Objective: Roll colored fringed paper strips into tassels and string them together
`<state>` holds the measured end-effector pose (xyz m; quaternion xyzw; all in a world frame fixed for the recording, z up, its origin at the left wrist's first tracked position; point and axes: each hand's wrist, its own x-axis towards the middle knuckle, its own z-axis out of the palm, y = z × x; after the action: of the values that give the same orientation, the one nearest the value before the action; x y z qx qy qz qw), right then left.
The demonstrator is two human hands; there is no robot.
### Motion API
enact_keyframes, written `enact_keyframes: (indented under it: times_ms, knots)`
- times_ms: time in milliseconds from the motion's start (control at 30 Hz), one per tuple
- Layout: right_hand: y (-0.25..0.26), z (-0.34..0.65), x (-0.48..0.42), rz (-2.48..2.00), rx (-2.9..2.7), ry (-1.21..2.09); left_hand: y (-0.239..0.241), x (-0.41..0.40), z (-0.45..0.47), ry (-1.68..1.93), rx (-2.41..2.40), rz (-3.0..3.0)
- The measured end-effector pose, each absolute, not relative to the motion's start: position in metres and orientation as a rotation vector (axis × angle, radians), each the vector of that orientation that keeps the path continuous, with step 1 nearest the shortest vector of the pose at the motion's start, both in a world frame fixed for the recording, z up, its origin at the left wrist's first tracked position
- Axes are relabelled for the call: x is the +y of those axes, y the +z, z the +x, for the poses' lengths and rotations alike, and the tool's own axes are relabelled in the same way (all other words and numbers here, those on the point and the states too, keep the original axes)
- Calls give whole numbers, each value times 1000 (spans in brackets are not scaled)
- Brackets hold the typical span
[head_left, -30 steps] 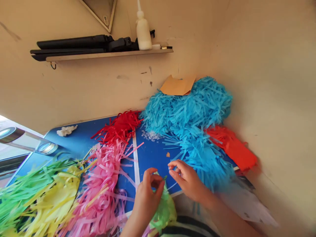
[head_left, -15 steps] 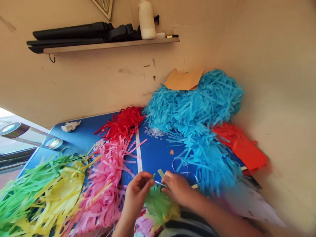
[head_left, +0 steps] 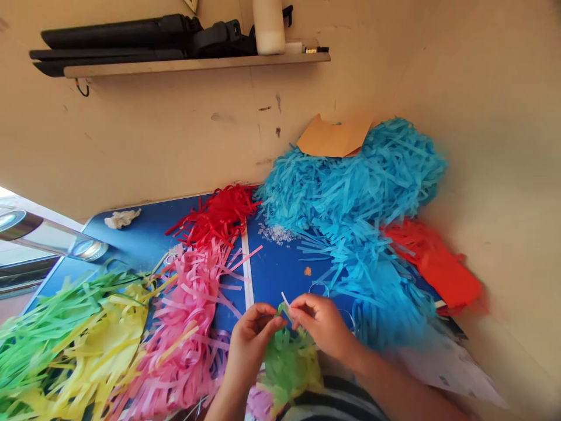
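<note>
My left hand [head_left: 256, 332] pinches the twisted top of a green tissue-paper fringe [head_left: 284, 359] between thumb and fingertips. Close on its right, my right hand [head_left: 322, 323] is closed in a pinch on a thin white ribbon [head_left: 284, 299], whose short end sticks up past the fingertips. A loop of pale ribbon [head_left: 318, 285] curls on the table behind the right hand. Below my hands the green fringe hangs over yellow and pinkish-purple tissue. Exactly how the ribbon meets the green tip is too small to tell.
On the blue table [head_left: 272, 266] lie green [head_left: 52, 318], yellow [head_left: 105, 339], pink [head_left: 193, 327], red [head_left: 223, 213] and large blue [head_left: 350, 181] tissue fringes. Clear beads [head_left: 277, 234] lie near the wall. A glass bottle [head_left: 56, 237] lies tilted at left; a shelf [head_left: 197, 64] hangs above.
The white ribbon, earlier lying across between my hands, now points up from my right fingertips. My right hand has shifted slightly right, its fingers turned upward. The view has tilted a little lower.
</note>
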<state>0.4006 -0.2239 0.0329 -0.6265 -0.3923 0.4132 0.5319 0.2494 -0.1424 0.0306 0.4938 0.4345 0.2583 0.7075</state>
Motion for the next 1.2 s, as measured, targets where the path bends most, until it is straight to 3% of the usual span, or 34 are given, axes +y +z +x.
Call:
enact_keyframes:
  times_ms: [267, 500, 967, 1200]
  knots:
    - [30, 399, -214, -1439, -970, 986, 34, -144, 255, 500, 925, 1176]
    - [51, 404, -228, -1581, -1141, 796, 40, -138, 251, 460, 983, 812]
    - [56, 402, -229, -1608, -1148, 869, 45, -138, 251, 459, 899, 733]
    - [55, 400, -225, -1610, -1069, 946, 44, -144, 252, 559, 932, 983]
